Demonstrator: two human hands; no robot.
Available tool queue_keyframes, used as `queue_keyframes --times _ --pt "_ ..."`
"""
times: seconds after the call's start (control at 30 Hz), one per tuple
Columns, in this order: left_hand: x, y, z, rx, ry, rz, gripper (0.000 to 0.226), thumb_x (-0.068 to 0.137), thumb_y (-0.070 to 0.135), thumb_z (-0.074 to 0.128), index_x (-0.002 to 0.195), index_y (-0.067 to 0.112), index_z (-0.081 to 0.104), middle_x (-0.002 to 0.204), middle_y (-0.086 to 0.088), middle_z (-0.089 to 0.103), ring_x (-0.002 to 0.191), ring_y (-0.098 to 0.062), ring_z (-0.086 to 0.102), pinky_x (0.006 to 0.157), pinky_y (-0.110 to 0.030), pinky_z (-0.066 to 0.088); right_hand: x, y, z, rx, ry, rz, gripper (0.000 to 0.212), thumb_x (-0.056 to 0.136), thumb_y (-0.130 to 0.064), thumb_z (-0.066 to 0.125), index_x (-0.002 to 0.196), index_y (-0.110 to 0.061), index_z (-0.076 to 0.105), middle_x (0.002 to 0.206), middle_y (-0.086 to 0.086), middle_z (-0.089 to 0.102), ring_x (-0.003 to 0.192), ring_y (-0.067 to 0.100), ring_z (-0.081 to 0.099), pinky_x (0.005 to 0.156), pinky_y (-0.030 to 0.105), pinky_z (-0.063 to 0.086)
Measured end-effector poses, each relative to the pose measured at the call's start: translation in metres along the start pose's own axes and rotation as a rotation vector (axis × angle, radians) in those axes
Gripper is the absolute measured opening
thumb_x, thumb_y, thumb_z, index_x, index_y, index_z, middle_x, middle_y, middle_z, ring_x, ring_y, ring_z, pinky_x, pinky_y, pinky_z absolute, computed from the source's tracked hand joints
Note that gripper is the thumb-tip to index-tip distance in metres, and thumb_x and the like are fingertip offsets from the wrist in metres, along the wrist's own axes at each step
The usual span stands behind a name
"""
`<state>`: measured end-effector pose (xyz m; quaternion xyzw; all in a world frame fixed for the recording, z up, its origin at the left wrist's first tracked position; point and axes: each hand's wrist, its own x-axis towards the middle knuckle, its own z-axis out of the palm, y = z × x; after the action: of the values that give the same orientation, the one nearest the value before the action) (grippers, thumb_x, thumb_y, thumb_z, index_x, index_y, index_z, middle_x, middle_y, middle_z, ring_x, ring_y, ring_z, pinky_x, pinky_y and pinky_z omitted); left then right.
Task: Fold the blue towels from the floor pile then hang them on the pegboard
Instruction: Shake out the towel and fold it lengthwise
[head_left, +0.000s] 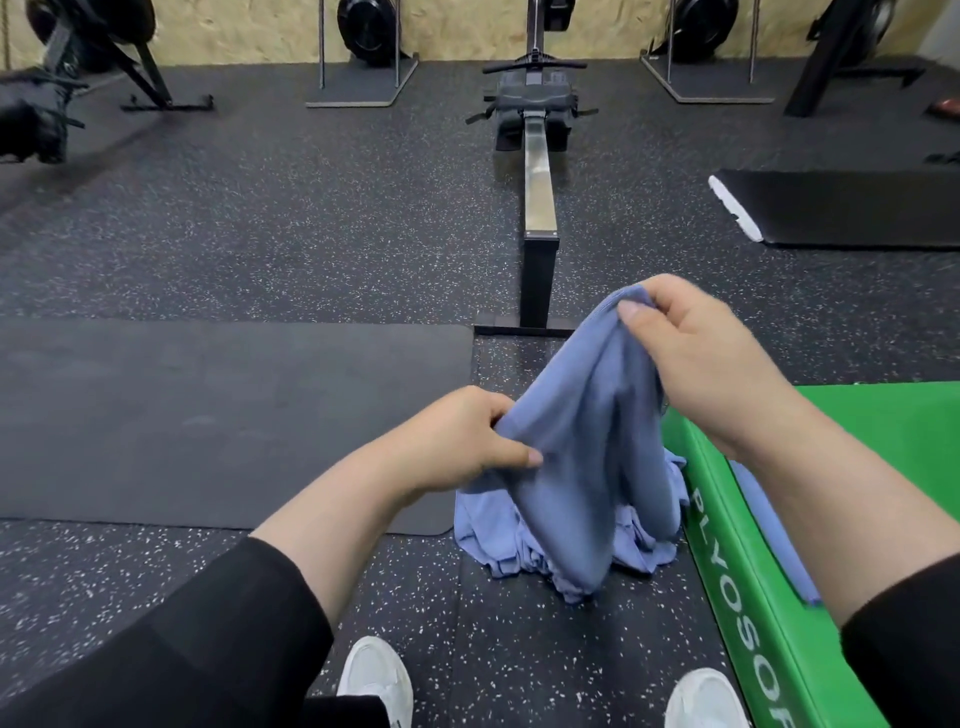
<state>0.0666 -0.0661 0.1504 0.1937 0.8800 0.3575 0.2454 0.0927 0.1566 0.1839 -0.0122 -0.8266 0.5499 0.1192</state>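
A blue towel (592, 431) hangs bunched between my two hands above the floor. My right hand (696, 353) pinches its upper edge, held higher. My left hand (457, 441) grips a lower edge to the left. Under the hanging towel a small pile of blue towels (493, 540) lies crumpled on the speckled floor. Another blue towel (774, 535) lies flat on the green plyo box (743, 613), partly hidden by my right forearm. No pegboard is in view.
A black mat (208, 426) lies on the floor to the left. A rowing machine (537, 182) stretches straight ahead. Another black mat (852, 208) is at the far right. Exercise machines stand along the back wall. My white shoes (379, 680) are below.
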Motion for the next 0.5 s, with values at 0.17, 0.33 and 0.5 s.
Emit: queue_keyframes --times 0.17,0.33,0.5 --pt "0.005 -0.019 -0.019 0.211 0.217 -0.082 0.024 0.085 0.030 0.073 0.077 0.009 0.064 0.069 -0.007 0.060 0.066 -0.020 0.048 0.059 -0.032 0.036 0.001 0.019 -0.022 -0.050 0.132 0.031 0.010 0.097 -0.032 0.050 0.092 -0.032 0.058 0.077 0.000 0.055 0.070 0.013 0.046 0.067 0.038 0.037" --pt "0.001 -0.034 -0.034 0.250 0.429 -0.123 0.027 0.095 0.023 0.060 0.069 0.018 0.054 0.064 0.001 0.054 0.065 -0.024 0.049 0.053 -0.031 0.031 -0.005 0.031 -0.037 -0.094 0.169 0.126 0.011 0.097 -0.029 0.051 0.090 -0.035 0.058 0.078 0.000 0.059 0.071 0.018 0.050 0.069 0.045 0.046" --pt "0.000 -0.041 -0.044 0.153 0.608 -0.102 0.021 0.099 0.021 0.055 0.078 0.019 0.060 0.068 0.005 0.056 0.068 -0.022 0.048 0.056 -0.032 0.033 -0.008 0.035 -0.047 -0.123 0.191 0.202 0.014 0.084 -0.041 0.050 0.092 -0.037 0.061 0.090 0.017 0.068 0.075 0.025 0.058 0.081 0.065 0.053"
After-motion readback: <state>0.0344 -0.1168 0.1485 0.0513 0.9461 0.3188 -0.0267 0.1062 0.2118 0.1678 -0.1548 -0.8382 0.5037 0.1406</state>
